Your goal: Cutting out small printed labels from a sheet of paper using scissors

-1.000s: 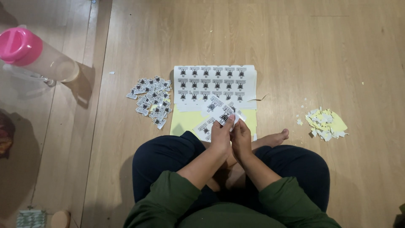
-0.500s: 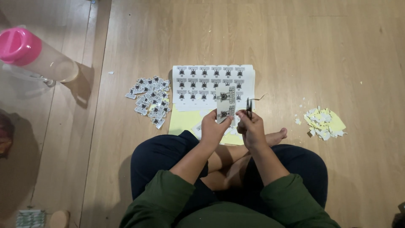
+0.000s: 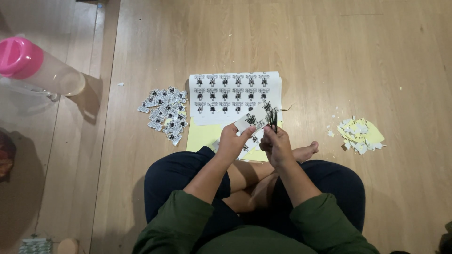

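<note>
I sit cross-legged on a wooden floor. My left hand (image 3: 232,141) pinches a small strip of printed stickers (image 3: 251,120) and holds it up over the sheets. My right hand (image 3: 276,143) grips small black scissors (image 3: 271,116), whose blades touch the strip's right edge. Beneath both hands lies a white sheet of black-and-white stickers (image 3: 234,96), with yellow backing paper (image 3: 202,135) under it.
A pile of cut-out stickers (image 3: 165,113) lies left of the sheet. A heap of white and yellow paper scraps (image 3: 360,134) sits to the right. A clear bottle with a pink lid (image 3: 35,68) stands at the far left.
Both hands have moved up off my lap. The sticker strip has turned from upright to flat, and the scissors have closed in on its right edge.
</note>
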